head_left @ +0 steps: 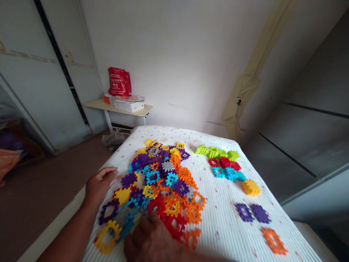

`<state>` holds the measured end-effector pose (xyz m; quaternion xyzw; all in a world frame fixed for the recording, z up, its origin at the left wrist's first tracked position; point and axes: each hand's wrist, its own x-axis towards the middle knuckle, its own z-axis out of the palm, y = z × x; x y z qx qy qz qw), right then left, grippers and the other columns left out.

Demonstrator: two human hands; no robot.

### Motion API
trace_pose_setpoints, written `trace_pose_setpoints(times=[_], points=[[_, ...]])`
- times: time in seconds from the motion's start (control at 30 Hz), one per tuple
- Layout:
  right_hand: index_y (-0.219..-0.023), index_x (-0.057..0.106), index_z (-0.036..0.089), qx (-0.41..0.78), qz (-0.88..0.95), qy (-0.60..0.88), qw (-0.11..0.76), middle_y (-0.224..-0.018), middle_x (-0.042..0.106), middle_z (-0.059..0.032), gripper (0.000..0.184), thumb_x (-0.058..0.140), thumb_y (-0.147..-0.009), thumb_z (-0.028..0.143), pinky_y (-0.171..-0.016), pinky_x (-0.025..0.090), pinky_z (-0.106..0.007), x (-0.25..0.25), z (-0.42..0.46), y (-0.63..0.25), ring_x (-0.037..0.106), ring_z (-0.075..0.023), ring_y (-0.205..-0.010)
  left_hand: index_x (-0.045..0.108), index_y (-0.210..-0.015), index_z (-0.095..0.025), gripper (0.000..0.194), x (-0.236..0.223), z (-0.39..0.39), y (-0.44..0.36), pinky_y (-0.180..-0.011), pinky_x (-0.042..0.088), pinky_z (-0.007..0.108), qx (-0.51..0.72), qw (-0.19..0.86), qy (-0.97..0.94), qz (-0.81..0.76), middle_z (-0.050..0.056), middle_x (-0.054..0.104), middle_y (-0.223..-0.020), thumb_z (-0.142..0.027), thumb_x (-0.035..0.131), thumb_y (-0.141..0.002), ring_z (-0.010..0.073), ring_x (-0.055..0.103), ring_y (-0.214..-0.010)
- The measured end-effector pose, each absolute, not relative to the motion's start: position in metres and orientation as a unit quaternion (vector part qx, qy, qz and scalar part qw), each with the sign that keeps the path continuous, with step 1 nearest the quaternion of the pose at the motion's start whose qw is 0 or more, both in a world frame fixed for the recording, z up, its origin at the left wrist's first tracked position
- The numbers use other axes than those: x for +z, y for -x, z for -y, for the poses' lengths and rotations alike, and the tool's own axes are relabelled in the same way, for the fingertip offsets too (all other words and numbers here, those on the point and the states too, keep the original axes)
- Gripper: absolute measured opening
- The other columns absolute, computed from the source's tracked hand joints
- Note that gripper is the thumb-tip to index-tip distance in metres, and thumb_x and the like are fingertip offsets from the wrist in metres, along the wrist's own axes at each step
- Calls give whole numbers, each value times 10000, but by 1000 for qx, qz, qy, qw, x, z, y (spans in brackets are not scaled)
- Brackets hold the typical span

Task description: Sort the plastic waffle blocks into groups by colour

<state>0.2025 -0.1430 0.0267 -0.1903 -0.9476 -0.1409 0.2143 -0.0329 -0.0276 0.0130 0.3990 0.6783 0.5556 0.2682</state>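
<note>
A heap of flat interlocking plastic tiles [160,182] in orange, purple, blue, yellow, red and grey lies on a white ribbed mattress [218,225]. My left hand [99,183] rests at the heap's left edge, fingers loosely curled beside a purple tile, holding nothing that I can see. My right hand [152,238] sits on the near side of the heap, knuckles up and fingers bent down into the red and orange tiles; what they grip is hidden.
Sorted groups lie to the right: green tiles [216,153], red tiles [225,163], blue tiles [229,174], a yellow stack [251,188], two purple tiles [253,213], one orange tile [274,241]. A small table [120,108] with a red bag [119,82] stands by the wall.
</note>
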Motion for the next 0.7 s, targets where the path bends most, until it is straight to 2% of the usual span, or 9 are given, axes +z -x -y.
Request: trace_pose_setpoints(times=[0.23, 0.37, 0.43, 0.53, 0.63, 0.7], points=[[-906, 572, 116, -165, 943, 190, 219, -582, 572, -29, 148, 473, -873, 221, -595, 474, -374, 25, 147, -199, 519, -179, -539, 674, -788, -199, 282, 22, 32, 29, -623, 478, 274, 539, 257, -396, -698, 11, 691, -689, -370, 642, -566, 188, 636, -665], [-903, 558, 135, -134, 933, 224, 247, -581, 562, -14, 130, 473, -886, 232, -589, 468, -331, 39, 142, -207, 513, -163, -536, 673, -756, -209, 272, 26, 32, 28, -625, 480, 281, 530, 246, -394, -709, 12, 698, -700, -369, 636, -539, 202, 639, -684], [-941, 567, 151, -86, 924, 262, 266, -640, 595, -22, 122, 477, -891, 215, -623, 471, -305, 54, 131, -222, 550, -162, -601, 677, -745, -212, 270, 27, 31, 28, -633, 480, 286, 525, 240, -394, -715, 14, 702, -703, -370, 637, -530, 211, 641, -703], [-1034, 599, 170, 12, 875, 364, 319, -796, 661, -57, 224, 431, -890, 140, -697, 476, -275, 79, 97, -263, 606, -166, -763, 682, -759, -214, 286, 28, 31, 28, -660, 489, 297, 520, 236, -392, -721, 20, 717, -733, -380, 637, -530, 222, 649, -733], [-1078, 625, 184, 72, 792, 473, 380, -945, 689, -74, 293, 397, -899, 143, -754, 485, -270, 89, 52, -318, 633, -163, -858, 683, -756, -221, 281, 27, 31, 28, -670, 498, 303, 518, 234, -393, -723, 17, 727, -749, -375, 637, -526, 227, 655, -743], [-1053, 649, 197, 88, 754, 549, 350, -953, 699, -60, 287, 411, -899, 149, -760, 483, -270, 84, 27, -351, 644, -166, -868, 687, -749, -231, 273, 27, 31, 28, -659, 500, 304, 518, 231, -396, -722, 10, 730, -762, -374, 641, -520, 228, 655, -737]])
